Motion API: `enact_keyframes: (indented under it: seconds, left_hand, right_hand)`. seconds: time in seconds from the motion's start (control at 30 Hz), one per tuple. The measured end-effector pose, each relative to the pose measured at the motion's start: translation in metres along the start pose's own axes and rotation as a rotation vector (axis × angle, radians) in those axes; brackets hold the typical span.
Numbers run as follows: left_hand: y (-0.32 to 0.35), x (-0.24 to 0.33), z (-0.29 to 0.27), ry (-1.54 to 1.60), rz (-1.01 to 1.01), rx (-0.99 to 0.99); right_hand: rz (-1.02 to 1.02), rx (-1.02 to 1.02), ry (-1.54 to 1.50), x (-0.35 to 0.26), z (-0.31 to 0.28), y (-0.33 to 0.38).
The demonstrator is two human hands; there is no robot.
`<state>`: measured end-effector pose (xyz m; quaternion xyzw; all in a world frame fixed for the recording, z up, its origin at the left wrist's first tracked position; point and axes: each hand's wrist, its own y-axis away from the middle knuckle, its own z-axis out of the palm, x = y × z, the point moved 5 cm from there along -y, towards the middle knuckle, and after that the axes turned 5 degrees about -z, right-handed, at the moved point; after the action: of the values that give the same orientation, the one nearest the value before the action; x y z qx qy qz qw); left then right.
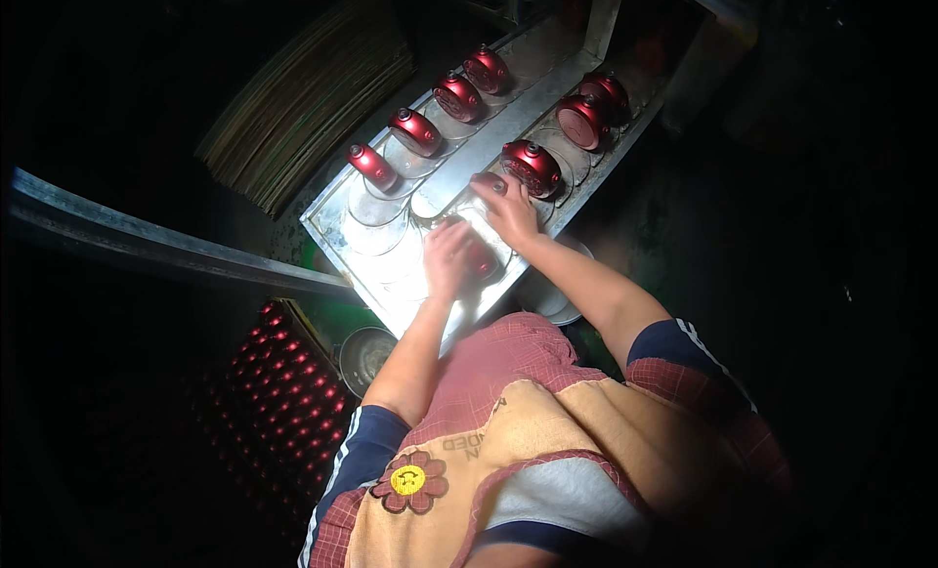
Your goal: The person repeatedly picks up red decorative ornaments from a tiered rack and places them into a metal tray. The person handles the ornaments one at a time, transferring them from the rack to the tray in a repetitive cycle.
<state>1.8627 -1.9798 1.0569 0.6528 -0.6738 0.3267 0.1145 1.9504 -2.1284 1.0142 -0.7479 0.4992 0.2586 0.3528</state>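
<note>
Glare is whitening the near end of a metal bench (467,156), where you're working bare-handed among glossy red pcs. Your R hand (512,214) is reaching to a small red pc (491,183) on the bench, fingers parted about it; whether they're pinching it, can't tell. Just beyond, a knobbed red pc (532,168) is sitting nr the same fingertips. Your L hand (447,258) is bending over a blurred red pc (482,260) at the near end; blur & glare are hiding the contact, so can't tell if that grip is clamped or loose.

Up the left side, four red pcs (457,97) are standing in a row w/ round discs (378,206) beneath; two far red pcs (584,124) are sitting on the right.

For a clean job, you should prob. be keeping R fingertips narrow, b/c the knobbed red pc is crowding them & could be getting knocked. L hand should be steadying its own pc w/ light, even pressure; that shiny finish is likely marking easily. Best be working one pc at a time, hands staying clear of each other, & be checking contact by feel, as glare is washing out detail.
</note>
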Motion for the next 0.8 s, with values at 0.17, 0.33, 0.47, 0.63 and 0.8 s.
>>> enact_keyframes:
  seconds: [0.17, 0.33, 0.47, 0.63, 0.8]
  left_hand:
    - [-0.020, 0.007, 0.019, 0.241, -0.332, -0.024]
    - [-0.045, 0.019, 0.041, 0.108, -0.343, -0.029]
    - [-0.065, 0.035, 0.069, 0.118, -0.344, -0.060]
    - [-0.048, 0.057, 0.062, 0.212, -0.275, 0.066]
    - [0.018, 0.031, 0.051, 0.539, -0.621, -0.008]
  right_hand:
    - [0.065, 0.010, 0.006, 0.026, -0.019, -0.016]
    - [-0.035, 0.044, 0.056, 0.057, -0.033, -0.039]
    - [-0.115, 0.192, -0.017, 0.080, -0.064, -0.052]
    - [-0.228, 0.354, -0.142, 0.097, -0.103, -0.049]
    - [-0.146, 0.310, -0.690, 0.092, -0.080, -0.028]
